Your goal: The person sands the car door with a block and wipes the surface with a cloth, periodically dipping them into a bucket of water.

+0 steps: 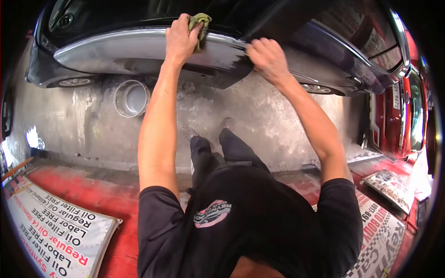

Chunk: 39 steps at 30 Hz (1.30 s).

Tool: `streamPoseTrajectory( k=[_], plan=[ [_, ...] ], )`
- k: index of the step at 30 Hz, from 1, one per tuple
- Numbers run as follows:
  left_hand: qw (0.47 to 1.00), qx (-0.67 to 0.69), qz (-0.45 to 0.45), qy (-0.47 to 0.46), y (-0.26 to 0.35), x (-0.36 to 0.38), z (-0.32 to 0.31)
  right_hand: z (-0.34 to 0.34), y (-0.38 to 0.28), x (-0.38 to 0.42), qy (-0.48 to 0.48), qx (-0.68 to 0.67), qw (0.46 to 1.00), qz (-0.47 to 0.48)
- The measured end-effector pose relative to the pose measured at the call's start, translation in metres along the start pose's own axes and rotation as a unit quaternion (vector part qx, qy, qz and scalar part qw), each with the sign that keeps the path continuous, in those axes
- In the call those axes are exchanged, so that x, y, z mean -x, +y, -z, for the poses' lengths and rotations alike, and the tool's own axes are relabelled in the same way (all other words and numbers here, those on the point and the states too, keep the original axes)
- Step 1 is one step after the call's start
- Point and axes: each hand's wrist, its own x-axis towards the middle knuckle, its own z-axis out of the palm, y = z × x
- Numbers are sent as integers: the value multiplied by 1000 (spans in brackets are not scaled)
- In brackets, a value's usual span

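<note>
My left hand (181,41) is closed on a crumpled yellow-green cloth (201,19), at the upper edge of a dark car's body panel (120,48). That panel has a dull grey, scuffed-looking surface with a shinier strip along its top. To the right, my right hand (268,58) is curled against the panel near a dark, ragged-edged patch (237,65). Slight motion blur softens the right fingers, and whatever lies under them is hidden.
A round bucket (116,103) with cloudy liquid stands on the wet-looking concrete floor (69,120) below the panel. A red vehicle (391,120) is at the far right. Printed signs (60,227) lie behind me on a red surface (125,241), on both sides.
</note>
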Motion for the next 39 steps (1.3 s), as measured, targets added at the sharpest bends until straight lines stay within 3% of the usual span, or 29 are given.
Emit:
streamPoseTrajectory(
  k=[2, 6, 8, 10, 13, 17, 18, 24, 28, 30, 33, 34, 36, 37, 38, 39],
  plan=[
    [1000, 19, 7, 8, 2, -2, 2, 19, 14, 35, -21, 26, 999, -32],
    [999, 2, -7, 52, 2, 3, -6, 7, 1, 11, 8, -17, 1000, -19],
    [1000, 16, 10, 13, -2, 0, -5, -6, -9, -5, -50, 49, 997, -27],
    [1000, 9, 17, -2, -4, -2, -5, 10, 3, 6, -29, -4, 1000, -6],
    [999, 21, 5, 24, -1, 2, -3, 23, 7, 32, -18, 34, 998, -53],
    [999, 18, -2, 49, 5, 4, -5, -6, -16, -12, 0, -12, 999, -44],
    [999, 21, 13, 32, 3, 3, -4, -19, -20, -21, -14, 33, 999, -33],
    [999, -8, 11, 36, 4, 3, -2, 22, 0, 19, -43, 53, 996, -57],
    [999, 14, 10, 30, 2, 2, -3, -27, -20, -26, 43, -13, 998, -43],
    [1000, 18, 4, 17, 1, -3, -2, -31, -25, -40, -30, 39, 998, -51],
    [999, 27, 28, -4, 0, 0, 0, -4, 1, 6, 13, -4, 1000, -14],
    [999, 26, 27, -1, 2, 1, 0, 16, 6, 23, 33, -21, 999, -28],
    [999, 15, 20, 25, 9, 2, 1, 24, 18, 62, -22, 5, 993, -118],
    [999, 14, 31, 17, 9, 4, 0, 30, 22, 73, -18, -30, 977, -213],
    [999, 10, 25, 23, 11, 5, -1, 38, 32, 81, -11, -29, 977, -210],
    [996, 57, 46, 52, 11, 8, -3, 48, 41, 79, 38, -122, 952, -277]
  ],
)
